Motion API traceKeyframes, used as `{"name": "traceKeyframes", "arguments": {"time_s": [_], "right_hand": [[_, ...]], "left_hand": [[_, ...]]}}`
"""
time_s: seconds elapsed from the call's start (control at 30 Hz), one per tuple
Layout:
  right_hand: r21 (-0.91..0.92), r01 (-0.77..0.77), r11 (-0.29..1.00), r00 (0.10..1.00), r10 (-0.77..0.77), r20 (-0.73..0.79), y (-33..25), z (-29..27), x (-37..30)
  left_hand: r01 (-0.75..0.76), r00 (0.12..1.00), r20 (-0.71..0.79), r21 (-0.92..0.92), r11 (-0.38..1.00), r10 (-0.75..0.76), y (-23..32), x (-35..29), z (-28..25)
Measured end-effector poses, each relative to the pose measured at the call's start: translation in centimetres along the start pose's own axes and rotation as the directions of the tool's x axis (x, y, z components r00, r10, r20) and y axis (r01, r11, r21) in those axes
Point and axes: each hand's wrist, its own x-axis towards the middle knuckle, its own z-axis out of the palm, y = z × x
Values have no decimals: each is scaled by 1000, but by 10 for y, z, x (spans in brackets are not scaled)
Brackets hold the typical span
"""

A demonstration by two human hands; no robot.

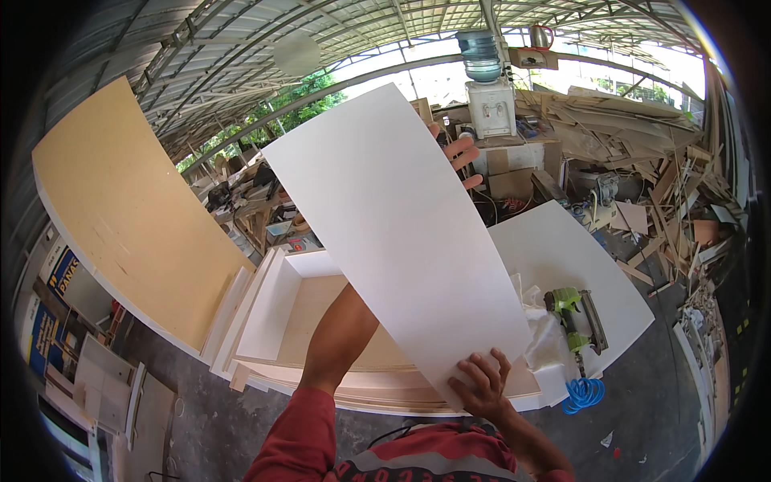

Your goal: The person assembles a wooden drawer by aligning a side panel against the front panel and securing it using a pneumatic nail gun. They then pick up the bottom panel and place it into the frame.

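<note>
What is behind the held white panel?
The left forearm runs behind the white panel; the left hand shows fingers beyond its edge. An open box lies partly behind. The palm and part of the box are hidden.

Plenty of daylight is let in below the grey corrugated metal roof (96, 56), and the upper right gets kinda blown out. The long white flat panel (393, 233) mid-frame is softly lit; straight edges are bent, corners swallowed by black.

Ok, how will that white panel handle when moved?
The white panel seems fairly stiff, showing no obvious sag between left hand and right hand. Its smooth face may be slippery. Being long, it could tip if held at one end.
</note>
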Motion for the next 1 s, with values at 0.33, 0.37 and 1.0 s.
{"name": "traceKeyframes", "arguments": {"time_s": [0.33, 0.37, 1.0], "right_hand": [[173, -36, 984, 997, 47, -63, 1, -10, -16], [175, -21, 984, 998, 32, -60, 4, -11, -17], [512, -240, 825, 905, 381, -190, -15, -3, -16]], "left_hand": [[-420, 902, -11, 215, 882, 432, 89, 21, 22], [-460, 886, 48, 222, 860, 461, 99, 24, 16], [127, 927, -375, 389, 913, 31, 73, 79, -64]]}}
